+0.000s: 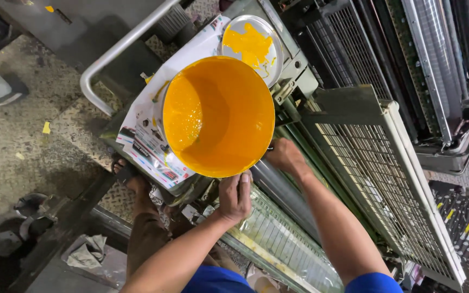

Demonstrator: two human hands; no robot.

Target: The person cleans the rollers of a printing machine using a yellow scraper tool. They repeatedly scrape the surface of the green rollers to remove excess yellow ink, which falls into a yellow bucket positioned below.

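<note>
ink can [218, 116] x1 (yellow inside) | lid [252, 46] x1 | hands x2: left [235, 195] and right [284, 155] gripping can rim

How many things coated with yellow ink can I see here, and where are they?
2. The open can, its inside yellow, is gripped at its near rim by the left hand and right hand. The round lid, smeared yellow, lies just beyond it. Others may be hidden.

Bright overhead light, sharp centre.
Glare glints inside the yellow can [218, 116]; left floor [23, 141] dim; edges slightly stretched.
</note>
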